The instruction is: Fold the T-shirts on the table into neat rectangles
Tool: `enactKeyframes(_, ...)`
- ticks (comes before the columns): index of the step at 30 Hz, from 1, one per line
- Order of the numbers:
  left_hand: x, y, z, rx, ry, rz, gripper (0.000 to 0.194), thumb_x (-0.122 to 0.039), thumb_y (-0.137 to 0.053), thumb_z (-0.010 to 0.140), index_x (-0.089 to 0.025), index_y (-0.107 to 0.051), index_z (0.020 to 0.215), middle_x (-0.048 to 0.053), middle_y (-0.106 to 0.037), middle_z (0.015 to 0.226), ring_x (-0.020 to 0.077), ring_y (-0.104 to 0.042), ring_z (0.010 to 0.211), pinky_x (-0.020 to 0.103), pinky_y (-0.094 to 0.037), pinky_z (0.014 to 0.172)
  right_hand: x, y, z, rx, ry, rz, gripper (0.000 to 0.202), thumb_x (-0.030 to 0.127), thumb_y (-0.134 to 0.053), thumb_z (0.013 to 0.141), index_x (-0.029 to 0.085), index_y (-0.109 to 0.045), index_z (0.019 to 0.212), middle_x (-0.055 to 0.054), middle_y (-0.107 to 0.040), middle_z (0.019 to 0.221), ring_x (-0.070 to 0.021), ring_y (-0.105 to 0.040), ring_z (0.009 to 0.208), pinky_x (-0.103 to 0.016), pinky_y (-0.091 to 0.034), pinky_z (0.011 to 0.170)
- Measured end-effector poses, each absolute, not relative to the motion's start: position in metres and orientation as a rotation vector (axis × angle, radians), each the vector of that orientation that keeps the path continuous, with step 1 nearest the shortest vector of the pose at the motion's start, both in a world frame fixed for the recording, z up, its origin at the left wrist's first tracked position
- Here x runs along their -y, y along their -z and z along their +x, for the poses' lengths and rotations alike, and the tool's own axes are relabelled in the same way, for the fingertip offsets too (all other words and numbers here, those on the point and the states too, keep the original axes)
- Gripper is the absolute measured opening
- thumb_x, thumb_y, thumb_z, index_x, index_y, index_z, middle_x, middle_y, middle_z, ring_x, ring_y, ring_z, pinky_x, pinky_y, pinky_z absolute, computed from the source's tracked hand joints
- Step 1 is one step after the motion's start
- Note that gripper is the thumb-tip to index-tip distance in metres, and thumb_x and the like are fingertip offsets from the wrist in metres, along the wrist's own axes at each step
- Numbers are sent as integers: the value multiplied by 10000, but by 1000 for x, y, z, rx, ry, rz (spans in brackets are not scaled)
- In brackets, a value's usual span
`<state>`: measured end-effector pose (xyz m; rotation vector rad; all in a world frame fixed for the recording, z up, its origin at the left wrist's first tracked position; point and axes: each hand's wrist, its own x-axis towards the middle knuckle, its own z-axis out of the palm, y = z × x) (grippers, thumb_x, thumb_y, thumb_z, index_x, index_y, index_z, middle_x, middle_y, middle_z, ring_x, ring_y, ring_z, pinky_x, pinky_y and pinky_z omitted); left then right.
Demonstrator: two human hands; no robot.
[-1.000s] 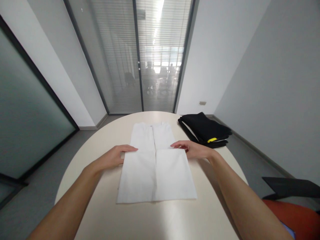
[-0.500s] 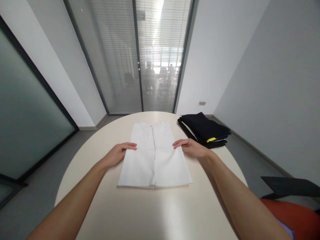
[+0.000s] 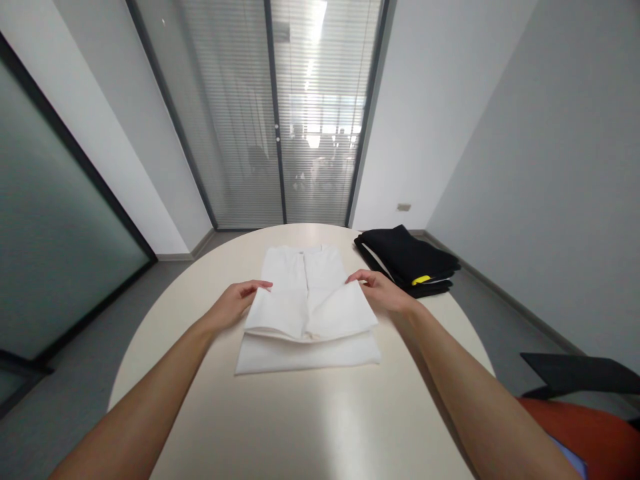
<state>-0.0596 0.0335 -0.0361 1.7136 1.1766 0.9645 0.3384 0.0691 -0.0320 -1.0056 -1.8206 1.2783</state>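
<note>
A white garment (image 3: 310,310) lies on the round pale table (image 3: 310,413), with a seam or opening down its middle. Its upper layer is lifted, so the near edge of that layer hangs above a lower white layer. My left hand (image 3: 239,303) pinches the garment's left side between thumb and fingers. On the right side, my right hand (image 3: 383,290) grips the same layer with its fingertips. Both hands are at about the same height on the garment.
Folded black cloth (image 3: 407,257) with a yellow patch lies at the table's back right, close to my right hand. An orange and black chair (image 3: 580,427) stands at the lower right. Beyond the table is a glass partition with blinds (image 3: 320,120).
The upper layer of the white garment has been raised, and its near edge has moved back, showing the layer beneath. Both hands have risen slightly with it.
</note>
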Motion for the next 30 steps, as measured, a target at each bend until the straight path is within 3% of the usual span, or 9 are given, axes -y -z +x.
enactKeyframes(3,-44,51,-53,-1312,-1104,1662,456,-511,-599,868,-151,-709,1126,130,-732,1123,275,-684,993,402,-518,896,-79,49,331,1684,-1142,-1059,312,453,-662,849,196,-642,1024,-40,-694,908,-163,-629,769,-284,-500,682)
enactKeyframes(8,-52,65,-55,-1289,-1124,1855,485,-342,-675,786,-174,-628,1239,112,-680,1239,248,-642,1118,376,-478,976,-85,59,329,1863,-961,-1021,475,317,-710,785,207,-628,1239,-94,-672,1202,-195,-659,939,-323,-531,817)
enactKeyframes(15,-43,48,-55,-1310,-946,1938,322,-237,-545,806,-164,-718,1067,90,-748,1068,252,-689,1001,356,-520,891,-82,46,332,2010,-969,-1102,245,199,-602,786,139,-739,981,-76,-757,947,-214,-695,859,-300,-537,765)
enactKeyframes(21,-23,21,-57,-1207,-634,1879,333,-239,-609,751,-179,-747,1048,63,-766,1014,246,-717,893,324,-557,798,-71,21,342,2159,-1260,-1169,222,288,-664,783,140,-751,923,-65,-765,926,-223,-698,856,-308,-545,780)
enactKeyframes(26,-10,6,-58,-1173,-569,1926,362,-289,-649,779,-241,-753,1122,57,-740,1155,274,-697,1026,363,-534,919,-51,-4,342,2237,-1333,-1072,288,265,-705,753,189,-759,1026,-53,-757,1016,-226,-684,929,-320,-529,837)
enactKeyframes(30,-11,3,-57,-1152,-691,1947,330,-412,-600,860,-228,-771,1074,72,-741,1154,293,-667,1095,394,-511,965,-47,-12,339,2123,-1258,-1051,190,294,-688,780,180,-765,911,-57,-755,928,-212,-680,860,-316,-527,789)
